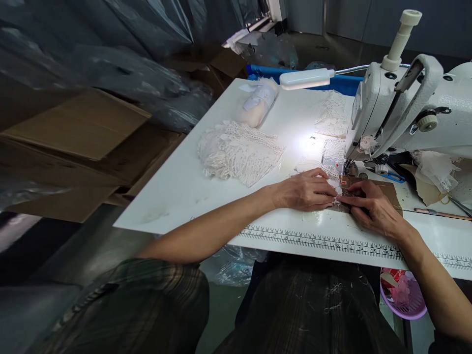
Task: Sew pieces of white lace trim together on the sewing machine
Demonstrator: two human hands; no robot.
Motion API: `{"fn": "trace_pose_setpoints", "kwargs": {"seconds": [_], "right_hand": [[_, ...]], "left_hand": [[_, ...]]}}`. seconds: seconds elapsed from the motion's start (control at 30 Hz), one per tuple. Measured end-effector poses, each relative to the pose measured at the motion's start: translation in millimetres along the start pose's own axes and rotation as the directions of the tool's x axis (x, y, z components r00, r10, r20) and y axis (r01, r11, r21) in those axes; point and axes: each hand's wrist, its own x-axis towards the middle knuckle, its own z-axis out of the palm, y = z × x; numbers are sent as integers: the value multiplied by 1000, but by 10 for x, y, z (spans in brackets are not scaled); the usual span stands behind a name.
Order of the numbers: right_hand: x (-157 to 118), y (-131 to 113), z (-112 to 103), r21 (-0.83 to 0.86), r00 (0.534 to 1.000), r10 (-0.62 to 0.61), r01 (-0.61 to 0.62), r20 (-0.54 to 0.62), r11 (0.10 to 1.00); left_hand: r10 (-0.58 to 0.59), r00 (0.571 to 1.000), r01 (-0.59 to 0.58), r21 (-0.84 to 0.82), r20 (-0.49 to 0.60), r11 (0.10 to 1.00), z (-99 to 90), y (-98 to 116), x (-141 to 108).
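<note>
White lace (332,172) lies under the needle area of a white sewing machine (372,98). My left hand (308,190) rests on this lace from the left, palm down, its fingers close together and pointing right. From the right, my right hand (372,204) meets the lace edge with its index fingertip, the thumb and other fingers bent and apart from it. The two hands' fingertips nearly touch just in front of the needle. Beneath the right fingers is a brown plate (387,194). Whether fabric is pinched between the right fingers is too small to tell.
A lace pile (239,152) and a wrapped pale bundle (258,103) sit on the white table (165,196) at left. A lamp (306,78) hangs beyond the hands. Scissors (459,205) lie at far right. Below the printed ruler (313,239) is a purple basket (413,309).
</note>
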Motion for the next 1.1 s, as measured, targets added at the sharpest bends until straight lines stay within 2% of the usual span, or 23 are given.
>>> {"fn": "trace_pose_setpoints", "kwargs": {"seconds": [0.1, 0.23, 0.4, 0.57, 0.73, 0.97, 1.03, 1.1], "right_hand": [[-5, -19, 32, -48, 1000, -12, 11, -12, 999], [-5, -33, 42, -78, 999, -17, 14, -38, 997], [4, 10, -27, 46, 999, 40, -39, -31, 998], [13, 56, -82, 134, 985, 138, -124, -100, 983], [13, 12, -39, 39, 999, 50, -50, -8, 998], [14, -69, 13, -148, 1000, -27, 28, 6, 989], [16, -82, 11, -184, 999, -29, 32, 19, 982], [16, -88, 11, -200, 999, -34, 37, 16, 979]], "left_hand": [[-61, 997, 64, -48, 52, 997, 14, -11, -8], [-56, 998, 55, -56, -12, 997, 55, -35, -19], [-64, 998, 64, -56, -15, 996, 70, -44, -21], [-82, 997, 82, -83, 8, 993, 68, -45, -21], [-119, 992, 124, -110, 48, 986, 75, -44, -15], [-94, 995, 96, -92, 18, 991, 65, -35, -16], [-117, 993, 120, -105, 29, 987, 51, -28, -13], [-156, 988, 155, -94, -6, 983, 36, -24, -3]]}}
